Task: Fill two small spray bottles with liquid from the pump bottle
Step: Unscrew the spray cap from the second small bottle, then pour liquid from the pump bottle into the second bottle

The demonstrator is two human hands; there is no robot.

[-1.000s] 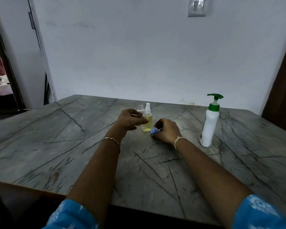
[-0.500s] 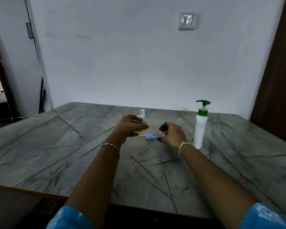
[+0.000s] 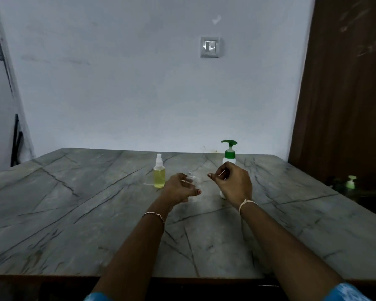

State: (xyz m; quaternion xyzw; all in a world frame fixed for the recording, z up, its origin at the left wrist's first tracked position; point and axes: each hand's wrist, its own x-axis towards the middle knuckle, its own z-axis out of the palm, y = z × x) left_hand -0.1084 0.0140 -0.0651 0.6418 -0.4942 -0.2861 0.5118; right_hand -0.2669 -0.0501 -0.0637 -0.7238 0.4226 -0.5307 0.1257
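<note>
Roughly half done. One spray bottle (image 3: 159, 174) is full of yellow liquid with its sprayer on, standing just left of the left hand (image 3: 179, 189). The second bottle (image 3: 190, 175) looks empty, neck open, with the left-hand fingers curled round it. The right hand (image 3: 233, 182) is raised beside it, fingers curled, pinching a thin tube (image 3: 221, 173). That's likely the sprayer stem, but it's too blurred to be sure. The pump bottle (image 3: 229, 154) is right behind the right hand, not gripped. Both forearms reach forward over the table (image 3: 74, 213).

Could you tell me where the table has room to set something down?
Bare: the table left of the filled spray bottle, and right of the pump bottle. Crowded: the middle, where left hand and right hand flank the clear bottle.
</note>
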